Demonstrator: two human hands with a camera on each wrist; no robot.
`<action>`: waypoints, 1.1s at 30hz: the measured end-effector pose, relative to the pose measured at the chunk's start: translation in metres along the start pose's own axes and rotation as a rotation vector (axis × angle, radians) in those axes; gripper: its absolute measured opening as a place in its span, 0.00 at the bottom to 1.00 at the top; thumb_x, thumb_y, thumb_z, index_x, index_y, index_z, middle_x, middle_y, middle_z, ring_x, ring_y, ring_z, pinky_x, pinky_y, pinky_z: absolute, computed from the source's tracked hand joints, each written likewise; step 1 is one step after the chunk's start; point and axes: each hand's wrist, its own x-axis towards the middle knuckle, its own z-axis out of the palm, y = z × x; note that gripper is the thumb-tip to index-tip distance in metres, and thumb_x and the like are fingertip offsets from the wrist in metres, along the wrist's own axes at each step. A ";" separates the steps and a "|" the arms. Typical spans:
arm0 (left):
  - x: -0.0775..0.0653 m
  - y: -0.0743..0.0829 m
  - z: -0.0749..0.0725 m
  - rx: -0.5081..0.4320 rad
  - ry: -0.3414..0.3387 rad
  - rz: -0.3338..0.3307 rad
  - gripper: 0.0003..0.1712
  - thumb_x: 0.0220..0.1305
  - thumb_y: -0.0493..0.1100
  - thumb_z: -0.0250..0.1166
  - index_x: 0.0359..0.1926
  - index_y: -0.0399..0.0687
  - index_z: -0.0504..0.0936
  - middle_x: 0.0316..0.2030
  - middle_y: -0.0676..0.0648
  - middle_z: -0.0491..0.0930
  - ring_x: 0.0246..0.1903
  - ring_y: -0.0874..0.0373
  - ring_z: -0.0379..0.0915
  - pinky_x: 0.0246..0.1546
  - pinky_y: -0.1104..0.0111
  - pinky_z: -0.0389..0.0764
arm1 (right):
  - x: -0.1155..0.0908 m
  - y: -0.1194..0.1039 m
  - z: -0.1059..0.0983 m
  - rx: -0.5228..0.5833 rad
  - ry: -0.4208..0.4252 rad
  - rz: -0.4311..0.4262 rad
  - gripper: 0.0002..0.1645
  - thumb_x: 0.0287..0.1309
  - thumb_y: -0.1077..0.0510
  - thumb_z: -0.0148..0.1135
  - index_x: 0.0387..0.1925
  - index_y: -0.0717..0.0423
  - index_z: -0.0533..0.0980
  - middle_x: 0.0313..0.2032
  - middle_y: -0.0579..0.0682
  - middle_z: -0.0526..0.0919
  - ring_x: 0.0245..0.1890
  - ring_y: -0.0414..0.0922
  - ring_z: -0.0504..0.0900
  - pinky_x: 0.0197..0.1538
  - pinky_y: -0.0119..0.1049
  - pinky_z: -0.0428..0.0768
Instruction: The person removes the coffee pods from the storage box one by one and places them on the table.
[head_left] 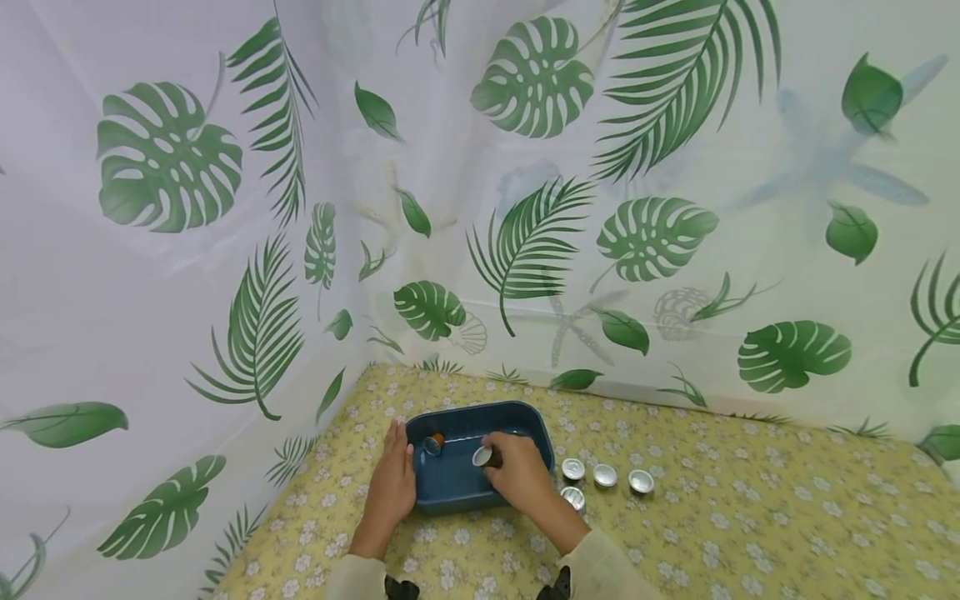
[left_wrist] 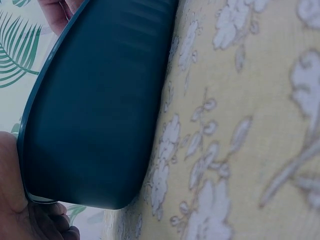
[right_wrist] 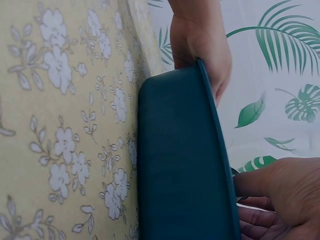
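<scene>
A deep dark-blue basin (head_left: 480, 502) with rounded corners stands on the flowered cloth. My left hand (head_left: 392, 482) holds its left end, thumb at the rim and fingers along the outer wall; the left wrist view shows the curled fingers (left_wrist: 47, 222) beside that end. Over the inside of the basin, my right hand (head_left: 522, 477) pinches a coffee capsule (head_left: 483, 457) between thumb and fingers, its pale round face turned left. An orange capsule (head_left: 433, 444) lies tipped at the basin's left side. In the right wrist view, the right hand (right_wrist: 280, 200) overlaps the near rim.
Several silver-topped capsules (head_left: 604, 476) stand just right of the basin, one of them close to my right wrist. Yellow flowered cloth (head_left: 750, 517) stretches away to the right. A white leaf-printed curtain (head_left: 450, 250) rises behind and on the left.
</scene>
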 end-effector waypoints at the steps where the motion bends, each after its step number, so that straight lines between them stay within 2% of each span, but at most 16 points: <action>1: 0.000 0.000 0.000 0.004 -0.004 -0.004 0.31 0.84 0.42 0.41 0.79 0.32 0.49 0.79 0.35 0.42 0.75 0.35 0.49 0.68 0.40 0.61 | -0.001 0.000 -0.002 0.006 0.004 0.001 0.21 0.53 0.68 0.76 0.50 0.61 0.83 0.39 0.54 0.88 0.35 0.45 0.86 0.35 0.35 0.83; 4: 0.001 0.000 0.000 0.016 -0.016 -0.013 0.31 0.84 0.42 0.42 0.79 0.33 0.49 0.79 0.34 0.42 0.75 0.35 0.48 0.68 0.40 0.60 | -0.003 0.002 -0.007 0.022 0.016 -0.004 0.21 0.53 0.69 0.75 0.51 0.62 0.83 0.37 0.53 0.87 0.33 0.43 0.85 0.33 0.33 0.82; 14: 0.000 0.000 0.000 0.027 -0.014 -0.008 0.31 0.84 0.42 0.42 0.78 0.31 0.50 0.79 0.34 0.42 0.75 0.35 0.47 0.69 0.40 0.60 | -0.009 0.005 -0.019 0.046 0.008 0.015 0.22 0.55 0.70 0.73 0.53 0.62 0.82 0.39 0.53 0.87 0.34 0.42 0.85 0.34 0.33 0.82; 29: 0.000 0.001 -0.001 0.029 -0.028 -0.002 0.31 0.84 0.43 0.41 0.79 0.33 0.48 0.79 0.34 0.42 0.74 0.34 0.51 0.67 0.40 0.62 | -0.021 0.010 -0.027 0.027 0.046 0.028 0.23 0.52 0.72 0.74 0.51 0.62 0.82 0.36 0.51 0.86 0.31 0.40 0.82 0.33 0.32 0.80; 33: 0.000 0.001 -0.001 0.033 -0.028 0.008 0.31 0.84 0.42 0.41 0.79 0.31 0.48 0.79 0.32 0.43 0.74 0.34 0.50 0.67 0.40 0.62 | -0.023 0.010 -0.029 0.039 0.062 0.025 0.23 0.50 0.73 0.75 0.50 0.63 0.82 0.36 0.52 0.86 0.32 0.42 0.84 0.34 0.32 0.81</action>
